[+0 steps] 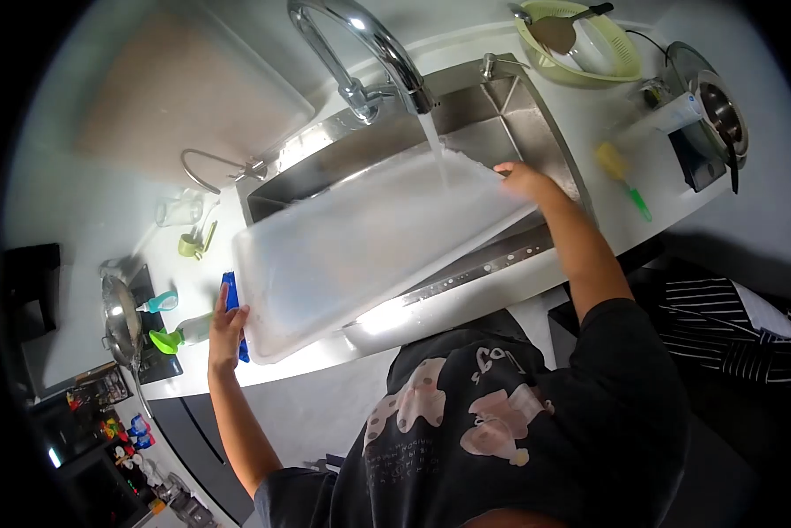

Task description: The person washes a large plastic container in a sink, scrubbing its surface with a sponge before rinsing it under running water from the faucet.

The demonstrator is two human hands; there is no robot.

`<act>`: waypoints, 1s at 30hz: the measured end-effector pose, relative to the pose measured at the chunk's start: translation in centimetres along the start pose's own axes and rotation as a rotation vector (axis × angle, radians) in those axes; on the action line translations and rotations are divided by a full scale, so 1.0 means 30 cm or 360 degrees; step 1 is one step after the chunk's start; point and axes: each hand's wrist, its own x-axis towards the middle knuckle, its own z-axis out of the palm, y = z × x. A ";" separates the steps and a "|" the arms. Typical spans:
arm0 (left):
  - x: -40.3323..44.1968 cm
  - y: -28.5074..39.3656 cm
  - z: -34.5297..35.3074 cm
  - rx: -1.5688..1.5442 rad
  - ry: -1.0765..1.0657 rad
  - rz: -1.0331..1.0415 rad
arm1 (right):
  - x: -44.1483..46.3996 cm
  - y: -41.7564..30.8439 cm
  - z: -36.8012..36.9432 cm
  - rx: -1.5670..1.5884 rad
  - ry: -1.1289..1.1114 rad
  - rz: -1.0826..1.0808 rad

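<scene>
A large, flat, translucent plastic lid (360, 255) with rounded corners lies tilted across the sink (518, 123), its near left part over the counter edge. Water runs from the chrome faucet (413, 84) onto its far right part. My left hand (228, 333) grips the lid's left edge, thumb against the rim and fingers largely behind it. At the far right corner, my right hand (520, 182) is closed on the edge, slightly blurred. A blue packet (230, 286) is close behind my left fingers. The lid hides much of the basin.
A yellow-green basket (624, 66) with utensils stands back right. A green-handled brush (637, 202) lies on the right counter. On the left are a green-topped spray bottle (171, 339), a green measuring scoop (190, 245), a glass jar (180, 209) and a pan (118, 308).
</scene>
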 end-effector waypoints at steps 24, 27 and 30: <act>0.233 0.058 0.029 0.0060 0.0019 0.0158 | 0.051 -0.030 -0.300 0.1349 -0.0213 0.0171; 0.242 0.020 0.074 -0.0022 0.0300 0.0352 | 0.070 -0.081 -0.214 0.1451 0.0061 0.0296; 0.231 0.001 0.004 -0.0132 0.0275 0.0407 | 0.088 -0.152 -0.101 0.1473 0.0388 0.0365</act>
